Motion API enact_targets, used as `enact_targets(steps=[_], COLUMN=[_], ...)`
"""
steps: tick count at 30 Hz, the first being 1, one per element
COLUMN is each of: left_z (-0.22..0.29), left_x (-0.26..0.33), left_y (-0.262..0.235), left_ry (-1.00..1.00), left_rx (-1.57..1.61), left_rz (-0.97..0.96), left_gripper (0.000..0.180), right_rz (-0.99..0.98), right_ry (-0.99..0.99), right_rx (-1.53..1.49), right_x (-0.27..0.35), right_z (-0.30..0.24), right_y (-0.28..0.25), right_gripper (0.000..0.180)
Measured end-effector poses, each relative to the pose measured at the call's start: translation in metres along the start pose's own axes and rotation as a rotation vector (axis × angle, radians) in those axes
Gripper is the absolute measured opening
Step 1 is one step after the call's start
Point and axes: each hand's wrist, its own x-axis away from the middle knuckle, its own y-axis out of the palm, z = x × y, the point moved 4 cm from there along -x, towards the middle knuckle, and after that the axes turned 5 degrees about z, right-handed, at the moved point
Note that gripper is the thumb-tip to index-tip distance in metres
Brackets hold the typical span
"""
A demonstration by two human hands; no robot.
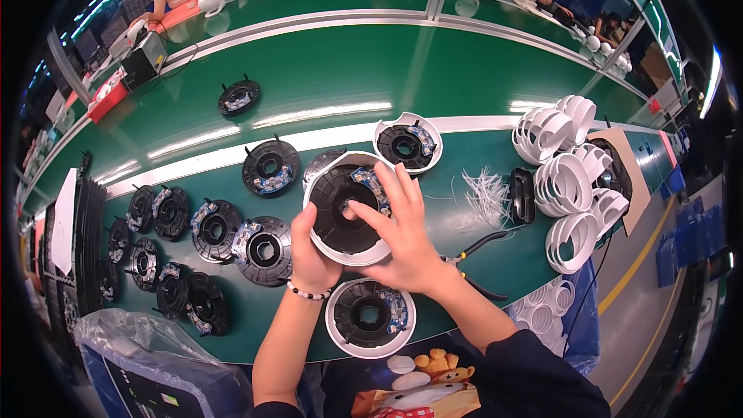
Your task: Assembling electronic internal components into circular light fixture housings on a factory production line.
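Observation:
My left hand [316, 251] is closed on the left side of a white round housing [350, 258], its thumb along the rim. Inside that housing sits a black disc [329, 213] with a blue circuit board [365, 178] at its upper right. My right hand [410, 244] grips the housing from the right, with one fingertip at the disc's centre and other fingers reaching over the far rim. Just below my hands, a second white housing [331, 325] holds a black disc and board. Another filled white housing [436, 156] lies beyond them.
Several black discs with boards [215, 228] are spread at the left. White rings [569, 193] are stacked at the right, near white cable ties [489, 195], a black tray [522, 195] and yellow-black pliers [474, 251]. A green conveyor [325, 70] runs behind; people sit beyond it.

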Motion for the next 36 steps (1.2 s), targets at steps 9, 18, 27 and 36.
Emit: enact_targets(steps=[9,18,27,36], left_z=[0.015,0.001,0.001,-0.001], left_x=[-0.008,0.011,0.022,0.034], left_y=[0.001,0.021,0.033,0.038], left_ry=[0.183,0.435,0.593,0.850], left_rx=[-0.142,-0.753,-0.864,-0.854], left_rz=[0.005,-0.170,-0.204,-0.248], left_gripper=[0.056,0.053,0.056,0.054], right_rz=[0.059,0.380,0.348,0.283], right_ry=[-0.106,0.485,0.407,0.429], right_rx=[-0.209,-0.685,-0.602,-0.541], right_x=[-0.004,0.010,0.011,0.012], right_z=[0.006,0.053,0.053,0.050], right_y=[-0.014,-0.010,-0.020,-0.023], right_gripper=[0.074,0.033,0.040,0.070])
